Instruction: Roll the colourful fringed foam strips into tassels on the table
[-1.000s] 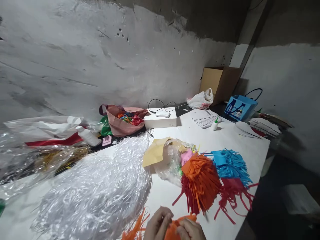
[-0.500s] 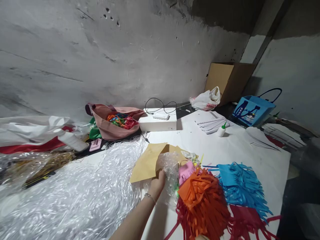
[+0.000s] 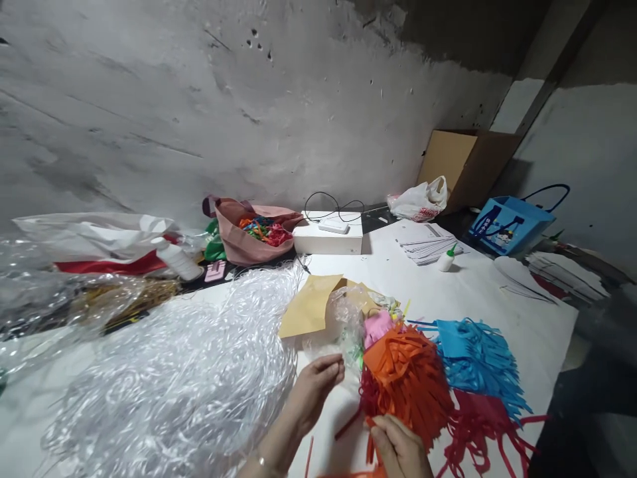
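My left hand (image 3: 318, 384) is off the table just below the clear plastic bag (image 3: 348, 309), its fingers pressed together; whatever may be in them does not show. At the bottom, my right hand (image 3: 399, 446) pinches the end of an orange strip (image 3: 369, 422) between thumb and fingers. Behind it lies a bunch of orange fringed strips (image 3: 411, 372). A pink piece (image 3: 377, 326) and a tan paper envelope (image 3: 308, 307) lie beyond the hands.
White shiny strands (image 3: 189, 372) cover the table's left side. Blue fringe (image 3: 480, 362) and dark red fringe (image 3: 480, 425) lie to the right. Farther back are a glue bottle (image 3: 446, 260), a white box (image 3: 328, 238), a pink bag (image 3: 253, 232) and a blue bag (image 3: 510, 224).
My left hand has drawn back from the plastic bag and envelope toward me. My right hand has risen into view with an orange strip. The view has shifted left.
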Demonstrator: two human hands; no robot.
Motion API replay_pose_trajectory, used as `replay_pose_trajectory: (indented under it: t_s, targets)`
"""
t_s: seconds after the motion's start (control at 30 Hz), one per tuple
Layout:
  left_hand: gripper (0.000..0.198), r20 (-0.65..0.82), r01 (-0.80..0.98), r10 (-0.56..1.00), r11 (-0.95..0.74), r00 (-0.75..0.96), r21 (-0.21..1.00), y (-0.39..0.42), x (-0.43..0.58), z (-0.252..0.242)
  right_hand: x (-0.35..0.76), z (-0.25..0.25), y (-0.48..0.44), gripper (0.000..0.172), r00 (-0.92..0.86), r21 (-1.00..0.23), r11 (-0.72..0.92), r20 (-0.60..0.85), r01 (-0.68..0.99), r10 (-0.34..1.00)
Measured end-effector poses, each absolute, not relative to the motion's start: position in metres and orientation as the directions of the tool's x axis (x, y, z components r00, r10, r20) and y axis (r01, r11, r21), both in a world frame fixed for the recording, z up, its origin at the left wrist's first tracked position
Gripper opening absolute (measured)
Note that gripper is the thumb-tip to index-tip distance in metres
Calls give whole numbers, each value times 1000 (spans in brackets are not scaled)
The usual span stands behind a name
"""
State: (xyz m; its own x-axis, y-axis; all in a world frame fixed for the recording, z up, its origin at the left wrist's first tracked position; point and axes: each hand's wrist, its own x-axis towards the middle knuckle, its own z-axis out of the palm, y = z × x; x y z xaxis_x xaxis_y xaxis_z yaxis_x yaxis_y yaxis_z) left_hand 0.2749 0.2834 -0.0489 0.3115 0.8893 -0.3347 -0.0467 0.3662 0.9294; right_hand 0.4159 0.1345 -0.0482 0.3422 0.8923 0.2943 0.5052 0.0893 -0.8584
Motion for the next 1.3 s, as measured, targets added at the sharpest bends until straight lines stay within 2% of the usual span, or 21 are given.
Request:
replay_pose_trajectory:
  t_s: [0.07,0.17,0.3,0.43,0.57,0.77,0.93,1.03,1.17,1.3]
  targets:
    - [39,-421,-249,835,519,355,818,240,262,-28,411,-28,133,37,283,-840,154,340,520,897]
    - [34,-439,-365,811,572,386,734,186,243,0,393,2,127,30,154,-751,298,466,589,871]
    - [36,-408,-408,855,513,321,755,143,218,28,363,33,109,32,-63,-567,427,549,705,833]
    - [33,-373,-402,884,462,282,791,115,191,43,343,57,86,30,-254,-464,506,503,727,826]
    - [29,-292,-315,916,372,274,873,88,165,51,329,76,66,30,-392,-393,561,433,729,812]
    - [31,-184,-203,954,234,236,951,58,141,57,311,93,45,30,-499,-440,584,304,682,812]
    - [29,-168,-158,953,211,251,965,41,131,52,305,97,34,25,-574,-421,587,175,691,800]
    - [27,-87,-91,967,112,241,990,35,124,49,300,97,26,26,-524,-549,497,123,672,843]
    - [25,30,-14,969,-27,247,1000,31,116,49,293,92,18,26,-445,-717,392,126,576,886]
    - [24,-55,-43,956,70,289,997,29,112,51,289,86,13,28,-413,-736,394,170,551,895]
